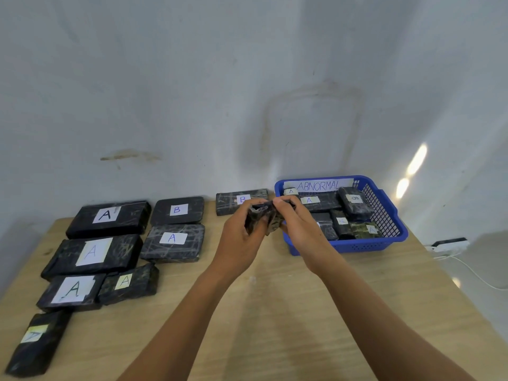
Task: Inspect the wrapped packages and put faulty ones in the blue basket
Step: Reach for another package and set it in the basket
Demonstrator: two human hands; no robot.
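A small black wrapped package [265, 215] is held above the table between both hands. My left hand [242, 237] grips its left side and my right hand [298, 226] pinches its right end at the top. The blue basket [384, 232], labelled ABNORMAL, stands just right of the hands and holds several black packages [354, 202]. Several more black packages with white A and B labels lie on the table's left half, among them a large A package [108, 218] and a B package [177, 210]. One B package [236, 200] lies by the wall behind my hands.
The wooden table [261, 312] meets a pale wall at the back. Off its right edge a white power strip [449, 244] with a cable lies on the floor.
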